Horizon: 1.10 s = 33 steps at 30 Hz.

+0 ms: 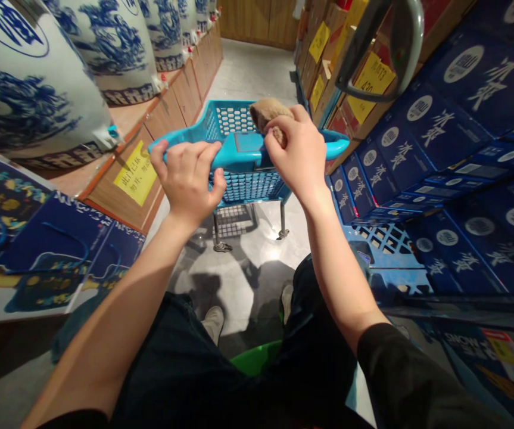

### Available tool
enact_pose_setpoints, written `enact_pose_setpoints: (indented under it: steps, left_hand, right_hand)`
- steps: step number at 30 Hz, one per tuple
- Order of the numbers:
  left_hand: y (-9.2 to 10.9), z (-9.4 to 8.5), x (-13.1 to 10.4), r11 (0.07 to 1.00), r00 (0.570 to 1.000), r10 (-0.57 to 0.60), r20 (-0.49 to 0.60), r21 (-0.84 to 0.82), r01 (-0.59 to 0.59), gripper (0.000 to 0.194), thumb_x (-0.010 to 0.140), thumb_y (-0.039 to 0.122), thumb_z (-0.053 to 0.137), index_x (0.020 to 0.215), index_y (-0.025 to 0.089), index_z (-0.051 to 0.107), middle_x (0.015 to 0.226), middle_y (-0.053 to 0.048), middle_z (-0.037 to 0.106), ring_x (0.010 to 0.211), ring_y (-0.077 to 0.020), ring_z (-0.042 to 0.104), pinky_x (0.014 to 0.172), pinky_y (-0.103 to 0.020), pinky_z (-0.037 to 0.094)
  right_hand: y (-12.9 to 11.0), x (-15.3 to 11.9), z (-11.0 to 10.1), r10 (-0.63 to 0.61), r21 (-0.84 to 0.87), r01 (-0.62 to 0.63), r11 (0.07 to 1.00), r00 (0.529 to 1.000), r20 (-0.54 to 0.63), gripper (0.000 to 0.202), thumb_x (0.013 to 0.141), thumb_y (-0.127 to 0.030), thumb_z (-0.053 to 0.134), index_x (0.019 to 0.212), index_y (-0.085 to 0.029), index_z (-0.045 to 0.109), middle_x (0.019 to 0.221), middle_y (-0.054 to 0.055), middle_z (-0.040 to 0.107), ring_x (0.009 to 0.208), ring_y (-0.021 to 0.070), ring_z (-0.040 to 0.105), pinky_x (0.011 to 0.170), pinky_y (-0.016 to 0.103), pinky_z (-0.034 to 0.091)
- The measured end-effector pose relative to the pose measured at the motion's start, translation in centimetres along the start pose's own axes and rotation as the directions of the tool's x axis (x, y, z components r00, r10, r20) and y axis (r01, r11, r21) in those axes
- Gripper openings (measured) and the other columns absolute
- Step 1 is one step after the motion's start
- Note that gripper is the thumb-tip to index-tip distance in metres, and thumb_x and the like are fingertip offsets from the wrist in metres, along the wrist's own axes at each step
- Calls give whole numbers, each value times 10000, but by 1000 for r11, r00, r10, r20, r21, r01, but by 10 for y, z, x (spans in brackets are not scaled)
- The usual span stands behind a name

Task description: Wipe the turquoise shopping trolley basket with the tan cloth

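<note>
A blue shopping cart (252, 186) stands in front of me, its handle (243, 149) running across between my hands. My left hand (189, 179) has its fingers wrapped over the left part of the handle, the thumb below. My right hand (299, 149) holds a brown cloth (269, 112) against the right part of the handle, with its fingers closed on it. Part of the cloth is hidden under that hand.
Large blue-and-white jars (118, 50) line a wooden counter (152, 128) on the left. Stacked blue boxes (421, 119) and cartons border the right side. Grey floor (257, 62) runs ahead to wooden panels. Something green (257, 357) lies low between my legs.
</note>
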State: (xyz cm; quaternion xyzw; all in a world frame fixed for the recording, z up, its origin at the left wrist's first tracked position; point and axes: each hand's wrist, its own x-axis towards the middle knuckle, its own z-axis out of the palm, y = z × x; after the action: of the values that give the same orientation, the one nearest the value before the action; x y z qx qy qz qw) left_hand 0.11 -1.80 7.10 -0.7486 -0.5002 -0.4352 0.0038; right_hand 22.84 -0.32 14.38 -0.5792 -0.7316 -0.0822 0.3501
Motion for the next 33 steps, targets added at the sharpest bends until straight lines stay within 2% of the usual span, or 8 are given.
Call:
enact_pose_setpoints:
  steps: [2,8,13,16,19,23,29,33]
  left_hand:
    - [1,0,-1,1000,1000,5,-21,10,-5,576,932,495,593,1482,357,698,1478,-72,734,1517,-468,527,1391,-805,93]
    - [-8,3,-1,1000,999,13,-36,-5,-13,578,983,526,546,1503,307,669,1452,-61,740,1548,-460,487,1392,-823,26]
    - [-3,0,0,1000,1000,5,-10,11,-5,572,966,501,573,1500,330,688,1488,-82,723,1508,-480,537,1378,-830,62]
    - [1,-1,-2,999,998,34,-48,35,-33,546,946,490,613,1473,384,710,1474,-81,739,1478,-476,567,1381,-802,135]
    - [-3,3,-3,997,995,49,-91,70,-43,515,977,513,580,1459,384,706,1449,-68,759,1465,-451,571,1386,-791,126]
    - [-13,7,-2,995,994,48,-101,87,-39,514,1006,576,521,1408,321,716,1450,-66,758,1429,-439,584,1372,-822,75]
    - [-6,3,-3,995,996,65,-61,85,-59,548,1029,557,523,1501,336,691,1491,-65,753,1436,-433,604,1398,-769,113]
    - [-7,2,-2,994,998,35,-45,102,-30,581,1048,601,464,1482,288,690,1482,-57,756,1462,-408,600,1402,-764,112]
  right_hand:
    - [1,-1,0,-2,-12,2,1000,1000,-27,171,1048,-229,627,1030,-245,796,1247,145,758,1043,339,769,863,475,670]
    - [-9,-9,8,-254,79,252,965,967,20,225,1128,-360,584,1175,-265,783,1376,105,748,1193,285,749,952,397,668]
    - [20,2,8,-146,66,146,987,989,-1,319,1156,-433,536,1186,-255,799,1322,130,753,1112,281,771,892,389,655]
    - [19,-1,6,-92,24,92,995,996,-18,289,1138,-366,530,1131,-248,793,1266,134,748,1065,288,771,895,412,654]
    - [-5,-13,8,-218,45,217,975,976,14,282,1135,-276,495,1192,-242,769,1373,130,727,1215,294,754,1018,431,640]
    - [-25,-20,12,-411,105,403,909,908,81,284,1117,-231,520,1287,-294,739,1564,84,661,1441,282,661,1177,447,579]
    - [6,-15,25,-280,98,282,954,959,-30,271,1120,-272,499,1200,-228,755,1463,139,694,1296,306,728,1126,475,608]
    - [-2,-26,45,-362,81,366,927,930,-60,313,1132,-291,478,1309,-220,727,1611,151,622,1448,330,658,1232,551,561]
